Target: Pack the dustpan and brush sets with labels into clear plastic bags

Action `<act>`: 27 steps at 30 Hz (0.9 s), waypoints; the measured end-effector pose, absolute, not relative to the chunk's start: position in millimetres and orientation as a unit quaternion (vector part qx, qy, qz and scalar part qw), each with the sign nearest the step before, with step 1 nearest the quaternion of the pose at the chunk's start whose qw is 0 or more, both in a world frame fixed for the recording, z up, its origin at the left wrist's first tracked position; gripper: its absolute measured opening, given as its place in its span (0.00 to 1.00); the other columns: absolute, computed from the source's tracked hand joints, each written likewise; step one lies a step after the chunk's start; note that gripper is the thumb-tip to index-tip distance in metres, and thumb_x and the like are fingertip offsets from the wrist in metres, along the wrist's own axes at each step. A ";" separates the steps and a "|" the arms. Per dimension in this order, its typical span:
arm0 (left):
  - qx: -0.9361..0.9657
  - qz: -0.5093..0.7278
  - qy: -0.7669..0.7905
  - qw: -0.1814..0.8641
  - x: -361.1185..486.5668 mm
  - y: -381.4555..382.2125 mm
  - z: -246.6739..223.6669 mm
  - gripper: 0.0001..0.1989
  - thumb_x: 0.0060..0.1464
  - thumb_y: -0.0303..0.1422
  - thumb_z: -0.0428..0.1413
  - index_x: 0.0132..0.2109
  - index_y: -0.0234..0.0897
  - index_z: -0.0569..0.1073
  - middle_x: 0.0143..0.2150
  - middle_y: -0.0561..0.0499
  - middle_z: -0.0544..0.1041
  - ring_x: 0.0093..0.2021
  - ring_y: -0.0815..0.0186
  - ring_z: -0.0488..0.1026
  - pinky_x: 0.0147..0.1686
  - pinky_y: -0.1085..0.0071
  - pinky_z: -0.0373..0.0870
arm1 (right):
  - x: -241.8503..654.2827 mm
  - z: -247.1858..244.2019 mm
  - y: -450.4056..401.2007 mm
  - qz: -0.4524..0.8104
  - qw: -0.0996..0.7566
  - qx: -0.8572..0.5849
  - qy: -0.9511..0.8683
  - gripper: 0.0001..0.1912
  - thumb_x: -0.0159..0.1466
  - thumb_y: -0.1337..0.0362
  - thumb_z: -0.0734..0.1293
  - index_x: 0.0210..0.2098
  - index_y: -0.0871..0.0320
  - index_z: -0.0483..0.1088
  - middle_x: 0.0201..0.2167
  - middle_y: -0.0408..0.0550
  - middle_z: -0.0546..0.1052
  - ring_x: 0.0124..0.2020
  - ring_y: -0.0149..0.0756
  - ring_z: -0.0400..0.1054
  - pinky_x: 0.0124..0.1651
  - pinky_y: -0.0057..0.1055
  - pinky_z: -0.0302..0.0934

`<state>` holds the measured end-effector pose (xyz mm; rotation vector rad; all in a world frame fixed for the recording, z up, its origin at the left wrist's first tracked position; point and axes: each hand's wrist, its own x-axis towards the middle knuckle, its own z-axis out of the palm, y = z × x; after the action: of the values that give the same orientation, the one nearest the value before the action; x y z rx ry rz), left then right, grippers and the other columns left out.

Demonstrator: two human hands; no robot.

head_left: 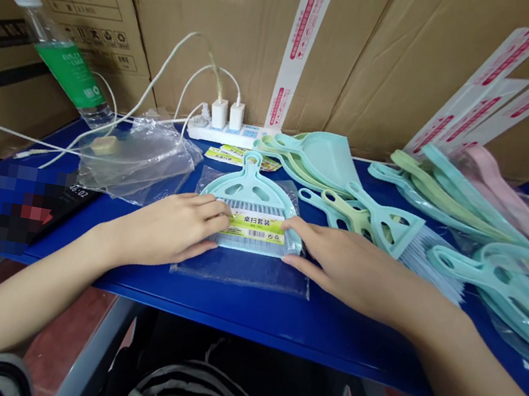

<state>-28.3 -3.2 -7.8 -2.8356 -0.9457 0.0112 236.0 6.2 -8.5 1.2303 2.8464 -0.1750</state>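
A light-blue dustpan and brush set [248,185] lies in a clear plastic bag [242,270] on the blue table in front of me. Its bristles run across the pan, behind a yellow-green and white label card [260,224]. At the left edge of the set, my left hand [179,224] has its fingers bent over the card's side, the thumb nearer to me. My right hand [331,253] grips the opposite edge between thumb and fingers. The handle, with a hole in it, points away from me. The open end of the bag lies flat towards the table's front.
Loose light-blue and green dustpans [322,157] and brushes [391,229] lie behind and right. Bagged sets [523,288] and more pans [473,192] sit further right. A power strip [249,133], crumpled plastic bags [139,157], a bottle [70,71] and a phone [39,208] are left and behind.
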 end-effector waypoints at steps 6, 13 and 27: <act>-0.949 -0.008 -0.306 0.074 -28.7 -3.1 -8.8 0.07 0.61 0.30 0.53 0.45 0.36 0.71 0.52 0.44 0.75 0.50 0.58 0.74 0.52 0.60 0.72 | 236.7 -11.0 5.7 -0.050 0.017 0.395 0.917 0.17 0.69 0.60 0.57 0.54 0.59 0.65 0.45 0.56 0.80 0.38 0.47 0.76 0.33 0.38 0.66; -0.949 -0.012 -0.306 0.073 -28.3 -4.1 -7.6 0.06 0.60 0.29 0.53 0.45 0.36 0.70 0.52 0.44 0.75 0.50 0.58 0.74 0.52 0.59 0.72 | 232.9 -8.1 4.8 -0.057 0.049 0.408 0.910 0.18 0.69 0.61 0.57 0.55 0.63 0.64 0.48 0.59 0.78 0.40 0.50 0.76 0.36 0.41 0.68; -0.948 -0.009 -0.303 0.096 -27.4 -7.5 -9.4 0.07 0.60 0.29 0.54 0.46 0.34 0.70 0.53 0.42 0.75 0.51 0.56 0.74 0.52 0.59 0.73 | 233.3 -10.3 4.2 -0.048 0.051 0.410 0.909 0.19 0.68 0.62 0.58 0.56 0.62 0.64 0.45 0.59 0.79 0.38 0.49 0.76 0.34 0.41 0.67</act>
<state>-27.4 -7.5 -9.4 -2.8095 -0.8975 -0.0254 233.3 4.2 -10.3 1.2493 2.7681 -0.1461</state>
